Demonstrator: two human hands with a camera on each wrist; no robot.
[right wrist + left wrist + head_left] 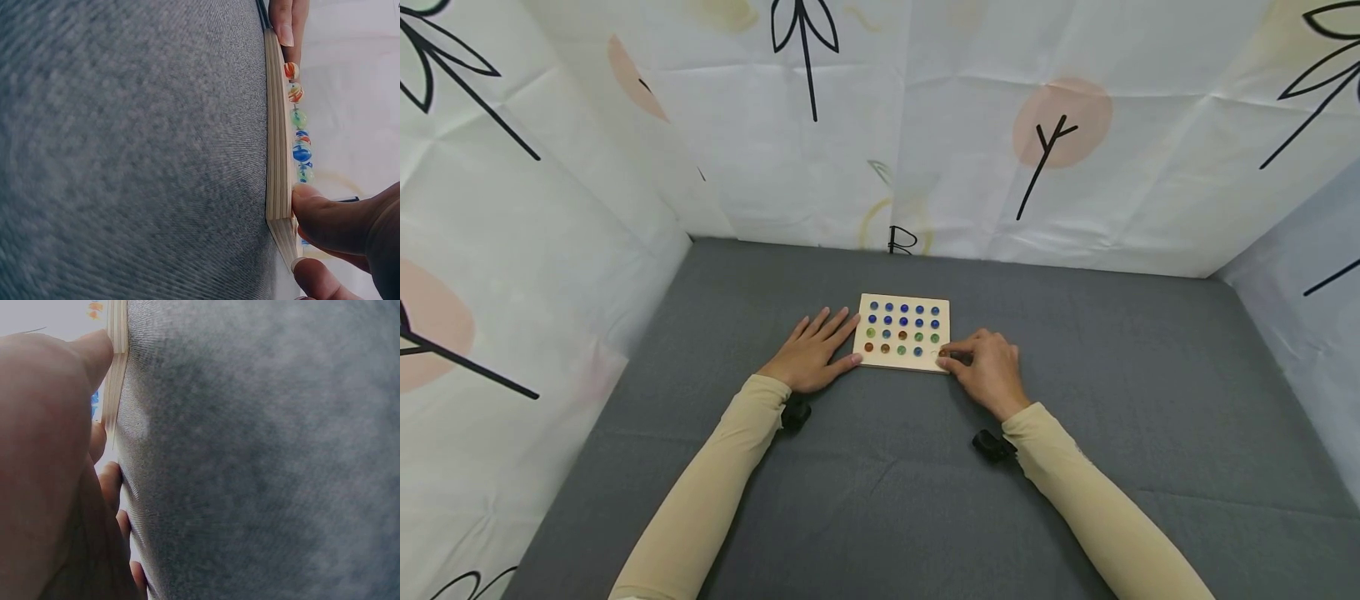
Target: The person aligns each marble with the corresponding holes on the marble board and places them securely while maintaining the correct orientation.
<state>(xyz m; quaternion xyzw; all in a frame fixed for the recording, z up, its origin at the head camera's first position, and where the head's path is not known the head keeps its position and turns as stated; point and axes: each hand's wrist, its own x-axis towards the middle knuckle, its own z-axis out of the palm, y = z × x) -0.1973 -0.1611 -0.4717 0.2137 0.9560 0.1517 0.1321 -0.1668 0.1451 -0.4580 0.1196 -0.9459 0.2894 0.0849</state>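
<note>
- I see patterned white sheets [925, 125] walling the space on three sides, printed with black twigs and pale pink circles; they meet the far, left and right edges of the surface.
- The grey cloth-covered table [1150, 400] fills the floor of the view, with wide bare cloth to the right and left of the hands and along the near edge between the sleeves.
- My wooden board [904, 332] lies flat near the middle of the table, closer to the far edge than the near one, its plywood rim showing in both wrist views.
- My left hand [811, 354] lies flat with fingers straight, released, thumb and fingertips touching the board's left edge.
- My right hand [988, 367] sits at the board's near right corner, fingers curled in a pinch there; whether a marble is inside I cannot tell.
- Marbles [903, 320] sit in rows of holes: blue at the far rows, green and orange nearer.
</note>
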